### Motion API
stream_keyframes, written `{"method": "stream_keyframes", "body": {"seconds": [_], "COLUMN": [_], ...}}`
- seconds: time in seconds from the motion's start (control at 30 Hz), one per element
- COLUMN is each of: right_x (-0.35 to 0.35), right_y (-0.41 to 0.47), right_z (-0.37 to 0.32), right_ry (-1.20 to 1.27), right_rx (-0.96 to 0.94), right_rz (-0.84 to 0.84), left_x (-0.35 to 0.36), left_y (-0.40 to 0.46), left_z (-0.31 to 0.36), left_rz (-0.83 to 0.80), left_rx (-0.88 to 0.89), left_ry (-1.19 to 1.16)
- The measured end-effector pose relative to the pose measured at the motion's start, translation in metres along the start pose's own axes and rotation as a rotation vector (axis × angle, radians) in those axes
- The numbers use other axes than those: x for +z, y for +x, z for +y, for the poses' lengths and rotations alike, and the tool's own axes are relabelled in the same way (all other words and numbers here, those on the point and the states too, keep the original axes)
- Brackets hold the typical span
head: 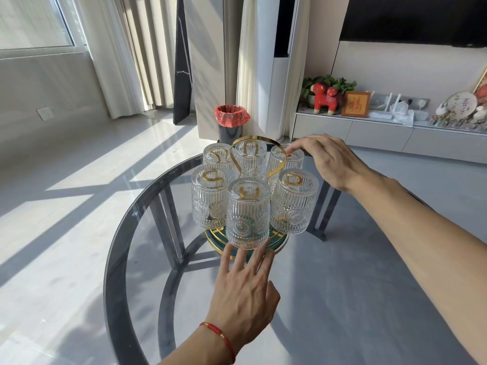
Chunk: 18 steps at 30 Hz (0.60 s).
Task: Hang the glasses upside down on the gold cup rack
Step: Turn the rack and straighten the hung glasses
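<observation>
presently, open left hand (243, 283) below brittle, slick nearest glass (247, 214); right hand (329, 159) seemingly pinches rack handle (274, 143).

- I count six glasses (248, 212), all upside down on one rack (275, 164).
- I see one table (118, 248) and one bin (231, 125).
- Two hands show: left hand (246, 293), right hand (332, 160).
- One red bracelet (221, 335).
</observation>
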State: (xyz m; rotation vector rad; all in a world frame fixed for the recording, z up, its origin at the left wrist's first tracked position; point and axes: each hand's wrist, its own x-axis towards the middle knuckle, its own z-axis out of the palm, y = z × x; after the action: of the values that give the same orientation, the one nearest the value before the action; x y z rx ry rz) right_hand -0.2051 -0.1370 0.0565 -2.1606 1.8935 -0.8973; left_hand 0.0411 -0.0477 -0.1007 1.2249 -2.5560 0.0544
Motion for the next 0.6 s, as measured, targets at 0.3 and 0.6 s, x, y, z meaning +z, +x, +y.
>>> {"method": "stream_keyframes", "body": {"seconds": [0.3, 0.6], "right_x": [-0.001, 0.007], "right_y": [0.006, 0.044], "right_z": [-0.005, -0.061], "right_ry": [0.079, 0.287], "right_rx": [0.03, 0.025], "right_rz": [0.029, -0.201], "left_x": [-0.003, -0.01], "left_y": [0.001, 0.001], "left_z": [0.0, 0.002], "left_rz": [-0.022, -0.01], "left_rx": [-0.004, 0.004], "left_ry": [-0.001, -0.012]}}
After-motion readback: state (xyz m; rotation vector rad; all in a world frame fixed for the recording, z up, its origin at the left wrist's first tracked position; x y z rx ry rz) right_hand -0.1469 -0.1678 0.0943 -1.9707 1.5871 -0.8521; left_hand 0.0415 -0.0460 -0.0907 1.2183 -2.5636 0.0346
